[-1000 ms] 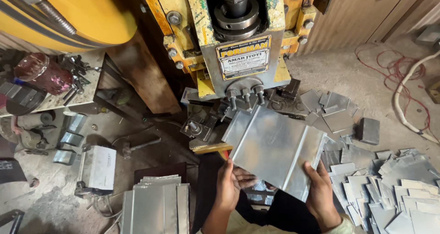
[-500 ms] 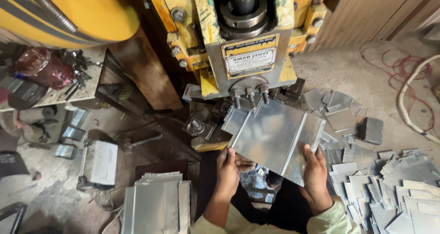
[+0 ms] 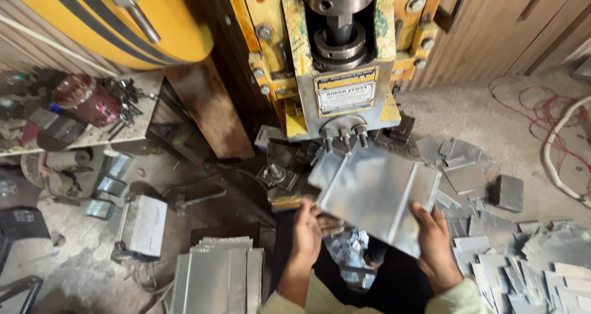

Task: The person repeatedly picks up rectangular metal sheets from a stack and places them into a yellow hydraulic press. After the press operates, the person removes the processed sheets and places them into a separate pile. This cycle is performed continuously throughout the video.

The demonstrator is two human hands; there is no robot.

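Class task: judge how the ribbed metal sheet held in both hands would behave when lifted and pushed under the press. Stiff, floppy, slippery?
The metal sheet likely stays stiff: it spans between the left hand and right hand without sagging. Its folded ribs probably add rigidity. The smooth, shiny surface looks slippery, and its thin edges may be sharp.

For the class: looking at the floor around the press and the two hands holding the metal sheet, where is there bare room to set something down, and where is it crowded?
Bare floor lies right of the press, between it and the red cable. Another patch lies at lower left, beside the stack of sheets. It is crowded right of the right hand, where cut metal pieces lie heaped. The left hand and the sheet fill the press front.
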